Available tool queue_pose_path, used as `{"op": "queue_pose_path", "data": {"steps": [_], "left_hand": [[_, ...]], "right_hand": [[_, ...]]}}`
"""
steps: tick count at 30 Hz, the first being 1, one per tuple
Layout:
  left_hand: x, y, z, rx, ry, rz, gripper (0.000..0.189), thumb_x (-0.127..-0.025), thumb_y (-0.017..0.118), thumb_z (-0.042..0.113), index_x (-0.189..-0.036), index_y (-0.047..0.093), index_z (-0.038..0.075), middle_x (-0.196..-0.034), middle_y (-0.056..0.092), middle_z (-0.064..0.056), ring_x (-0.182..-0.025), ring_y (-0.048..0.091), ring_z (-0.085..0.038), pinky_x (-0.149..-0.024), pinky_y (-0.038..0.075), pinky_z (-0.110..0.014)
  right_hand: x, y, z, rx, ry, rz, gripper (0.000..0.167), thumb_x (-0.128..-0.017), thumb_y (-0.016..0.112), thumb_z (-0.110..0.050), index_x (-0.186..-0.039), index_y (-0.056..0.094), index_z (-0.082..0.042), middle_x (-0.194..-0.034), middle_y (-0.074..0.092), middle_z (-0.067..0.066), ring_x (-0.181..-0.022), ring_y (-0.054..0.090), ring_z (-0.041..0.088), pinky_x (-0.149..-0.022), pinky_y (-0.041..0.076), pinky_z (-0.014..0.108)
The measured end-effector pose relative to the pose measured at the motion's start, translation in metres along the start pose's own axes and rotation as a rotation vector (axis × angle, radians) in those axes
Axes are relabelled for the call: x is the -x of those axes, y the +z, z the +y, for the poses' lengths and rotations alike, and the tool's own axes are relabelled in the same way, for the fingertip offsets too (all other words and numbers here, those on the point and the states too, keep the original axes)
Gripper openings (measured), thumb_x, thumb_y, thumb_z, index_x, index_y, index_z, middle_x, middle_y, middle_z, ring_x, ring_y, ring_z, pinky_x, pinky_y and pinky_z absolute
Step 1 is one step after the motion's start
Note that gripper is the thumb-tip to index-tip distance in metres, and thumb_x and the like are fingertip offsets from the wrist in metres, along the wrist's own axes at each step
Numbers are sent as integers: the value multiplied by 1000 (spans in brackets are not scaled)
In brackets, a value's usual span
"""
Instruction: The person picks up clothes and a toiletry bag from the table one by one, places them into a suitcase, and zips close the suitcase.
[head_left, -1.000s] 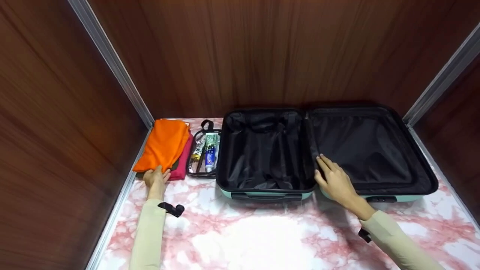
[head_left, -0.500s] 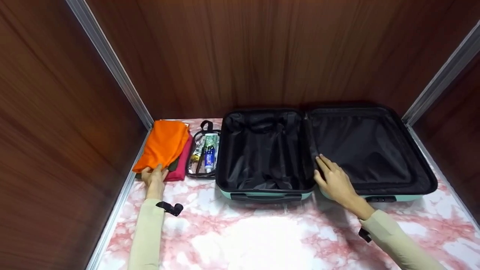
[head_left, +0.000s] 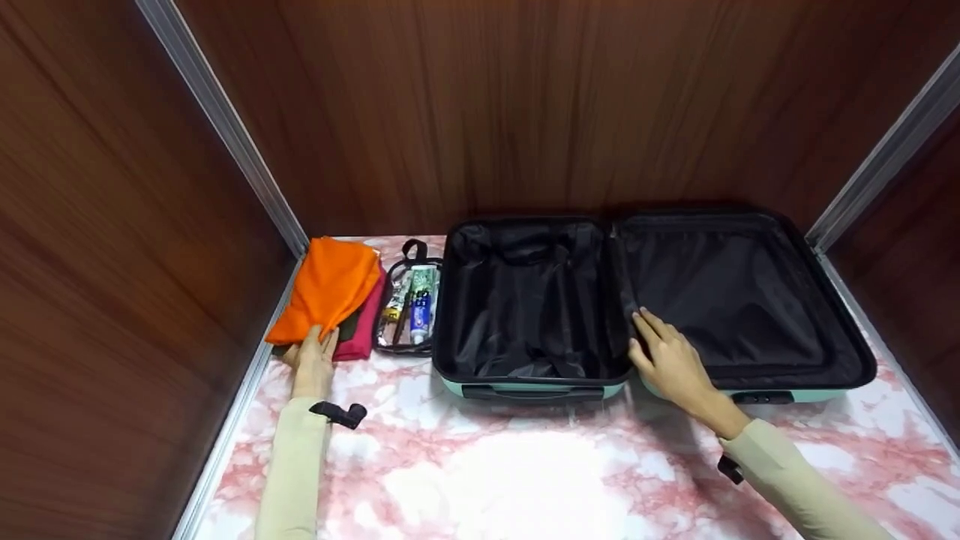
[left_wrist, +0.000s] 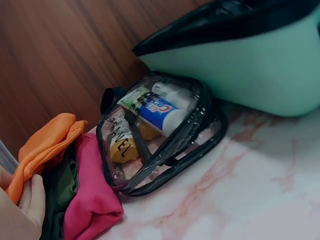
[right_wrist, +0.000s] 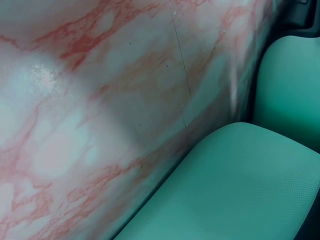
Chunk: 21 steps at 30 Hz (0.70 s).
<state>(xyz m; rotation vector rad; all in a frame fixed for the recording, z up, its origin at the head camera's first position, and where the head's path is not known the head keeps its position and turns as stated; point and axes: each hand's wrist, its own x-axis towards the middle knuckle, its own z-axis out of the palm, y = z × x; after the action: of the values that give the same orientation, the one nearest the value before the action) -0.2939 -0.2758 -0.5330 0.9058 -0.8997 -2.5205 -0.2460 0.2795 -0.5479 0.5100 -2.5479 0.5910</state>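
My left hand (head_left: pixel 311 360) is at the near edge of a folded orange garment (head_left: pixel 330 281), its lower edge pinched between thumb and fingers (left_wrist: pixel 34 200) in the left wrist view. Beneath lie a dark green garment (left_wrist: pixel 61 187) and a crimson one (left_wrist: pixel 90 200). My right hand (head_left: pixel 671 364) rests with relaxed fingers on the hinge side of an open mint-green suitcase (head_left: pixel 529 300), by its black-lined right half (head_left: pixel 727 300). The right wrist view shows the green shell (right_wrist: pixel 240 185) but not the hand.
Between the clothes and the suitcase lies a clear toiletry bag (head_left: pixel 386 341) with black trim. Inside it are a toothpaste tube (left_wrist: pixel 155 107) and a yellow-labelled item (left_wrist: pixel 122 142). Wood-grain panels (head_left: pixel 525 112) enclose the back and sides of the marbled table (head_left: pixel 420 450).
My left hand has turned slightly, its fingers shifting at the orange garment's near edge. The right hand and suitcase have stayed in place.
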Motion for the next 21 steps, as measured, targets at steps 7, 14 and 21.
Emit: {"op": "queue_pose_path", "data": {"steps": [7,14,21], "left_hand": [[-9,-7,7,-14,-37,39,75,-95,60,1,-151,11,11,-119,42,-2,-124,48,-22,-105,40,-30],[-21,-9,4,8,-31,33,67,-91,55,-9,-145,18,8,-114,40,-4,-99,48,-15,-87,49,-24],[-23,-4,2,-81,-15,43,35,-89,60,0,-115,37,8,-108,45,-6,-92,49,-18,-77,49,-29]], "right_hand": [[2,1,0,4,7,11,45,-96,59,-17,-135,55,6,-138,53,24,-110,57,46,-88,46,58],[2,1,-1,6,5,13,45,-96,58,-18,-135,56,6,-137,54,25,-109,57,45,-89,46,58],[1,1,0,0,-1,6,46,-97,58,-19,-136,55,6,-138,53,24,-109,57,45,-88,47,58]]}}
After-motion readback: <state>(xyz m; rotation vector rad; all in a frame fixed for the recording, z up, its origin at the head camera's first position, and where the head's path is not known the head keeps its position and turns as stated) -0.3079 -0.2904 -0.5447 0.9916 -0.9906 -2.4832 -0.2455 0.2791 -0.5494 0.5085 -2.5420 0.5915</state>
